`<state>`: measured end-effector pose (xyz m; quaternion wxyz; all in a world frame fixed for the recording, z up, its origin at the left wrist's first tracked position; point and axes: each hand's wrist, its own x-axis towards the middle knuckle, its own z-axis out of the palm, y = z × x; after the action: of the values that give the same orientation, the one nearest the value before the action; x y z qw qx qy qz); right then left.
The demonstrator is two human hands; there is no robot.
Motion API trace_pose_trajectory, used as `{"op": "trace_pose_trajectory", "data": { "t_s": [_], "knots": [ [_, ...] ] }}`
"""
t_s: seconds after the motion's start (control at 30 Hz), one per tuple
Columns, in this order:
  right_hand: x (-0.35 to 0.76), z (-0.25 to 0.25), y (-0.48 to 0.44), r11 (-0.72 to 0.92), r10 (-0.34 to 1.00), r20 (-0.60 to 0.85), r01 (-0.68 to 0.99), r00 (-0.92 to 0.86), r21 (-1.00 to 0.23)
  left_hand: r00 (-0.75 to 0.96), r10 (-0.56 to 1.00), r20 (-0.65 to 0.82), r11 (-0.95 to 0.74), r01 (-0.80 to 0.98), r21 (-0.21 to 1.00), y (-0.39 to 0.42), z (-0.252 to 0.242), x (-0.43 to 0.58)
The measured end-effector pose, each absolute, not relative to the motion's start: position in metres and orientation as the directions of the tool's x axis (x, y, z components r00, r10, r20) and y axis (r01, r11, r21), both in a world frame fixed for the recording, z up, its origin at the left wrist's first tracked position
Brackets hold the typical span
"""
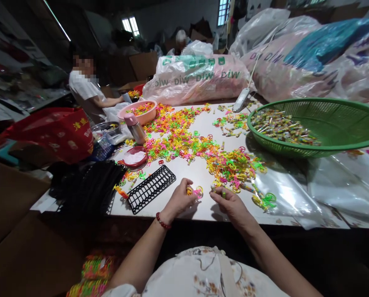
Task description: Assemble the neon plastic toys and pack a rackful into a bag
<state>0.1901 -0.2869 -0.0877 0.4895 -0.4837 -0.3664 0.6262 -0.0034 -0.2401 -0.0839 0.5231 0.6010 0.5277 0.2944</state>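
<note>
Pink toy [198, 192] clasped in your left hand [182, 199], right of the rack [151, 188], you pinch a small piece [213, 187] in your right hand [230, 203]; a basin [147, 116] beyond the rack holds toys [142, 108], a basket [335, 132] far right, tubes [283, 126].

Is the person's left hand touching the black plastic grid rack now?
No, the black plastic grid rack lies on the white table, with a visible gap between it and the left hand.

The left hand [182, 197] holds pink and yellow pieces [198, 192]; the right hand [230, 203] (near a colourful pile [232, 165]) pinches a small piece [213, 188].
</note>
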Motion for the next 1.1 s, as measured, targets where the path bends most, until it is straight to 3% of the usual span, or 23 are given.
{"op": "trace_pose_trajectory", "data": {
  "t_s": [0.1, 0.17, 0.27, 0.37, 0.53, 0.67, 0.87, 1.1],
  "knots": [
    [0.186, -0.083, -0.282, -0.192, 0.981, -0.194, -0.290, -0.023, -0.938, 0.488, 0.863, -0.131, -0.068, 0.369, 0.927, -0.249, -0.075, -0.010],
    [0.183, -0.080, -0.280, -0.160, 0.986, -0.164, -0.281, -0.010, -0.946, 0.563, 0.820, -0.104, -0.079, 0.292, 0.953, -0.252, -0.072, -0.010],
    [0.179, -0.077, -0.281, -0.168, 0.985, -0.158, -0.209, -0.064, -0.963, 0.465, 0.881, -0.091, 0.084, 0.035, 0.996, -0.251, -0.074, -0.005],
    [0.176, -0.078, -0.286, -0.193, 0.976, -0.170, -0.171, -0.138, -0.966, 0.314, 0.939, -0.141, 0.215, -0.215, 0.953, -0.248, -0.080, 0.002],
    [0.172, -0.082, -0.294, -0.243, 0.962, -0.219, -0.145, -0.165, -0.959, 0.241, 0.914, -0.325, 0.399, -0.404, 0.823, -0.252, -0.086, 0.012],
    [0.173, -0.080, -0.295, -0.153, 0.980, -0.150, -0.021, -0.130, -0.988, 0.248, 0.906, -0.344, 0.424, -0.496, 0.758, -0.260, -0.089, 0.022],
    [0.176, -0.078, -0.297, -0.002, 0.990, -0.044, 0.303, -0.131, -0.953, 0.105, 0.969, -0.225, 0.248, -0.360, 0.899, -0.264, -0.089, 0.032],
    [0.175, -0.080, -0.297, 0.097, 0.984, 0.040, 0.341, -0.172, -0.935, 0.117, 0.956, -0.269, 0.288, -0.206, 0.935, -0.269, -0.084, 0.034]
  ]
}}
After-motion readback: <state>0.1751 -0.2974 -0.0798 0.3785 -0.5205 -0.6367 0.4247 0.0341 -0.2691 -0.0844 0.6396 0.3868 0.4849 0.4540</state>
